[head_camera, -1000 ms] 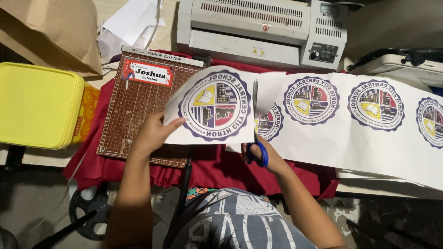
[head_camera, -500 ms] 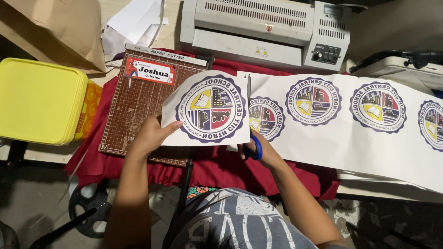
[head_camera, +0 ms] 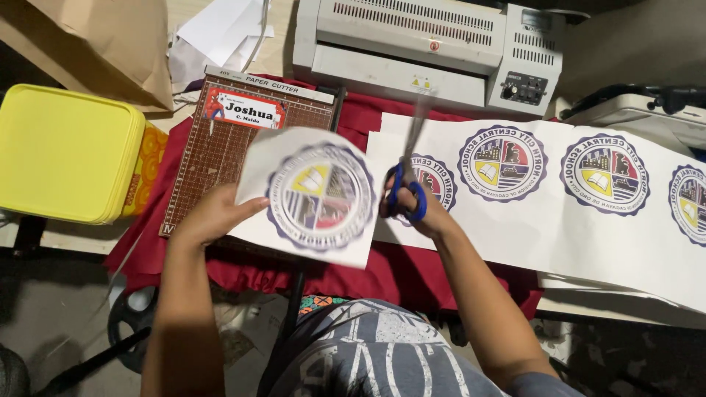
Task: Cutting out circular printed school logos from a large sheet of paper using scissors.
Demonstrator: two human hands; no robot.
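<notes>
A cut paper piece [head_camera: 312, 195] is pinched by the left hand [head_camera: 213, 215]. Scissors [head_camera: 407, 184] are gripped by the right hand [head_camera: 423, 213]; trimming around the round picture seems next.

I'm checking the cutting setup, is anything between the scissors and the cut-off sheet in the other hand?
Nothing visible: the right hand holds the blue-handled scissors right beside the cut-off sheet, which the left hand grips.

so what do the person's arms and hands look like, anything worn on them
Both forearms are bare from wrist to elbow. The left hand and right hand show no gloves, and no watch or bracelet is visible. A grey sleeve edge shows at the right upper arm, matching the grey printed shirt.
</notes>
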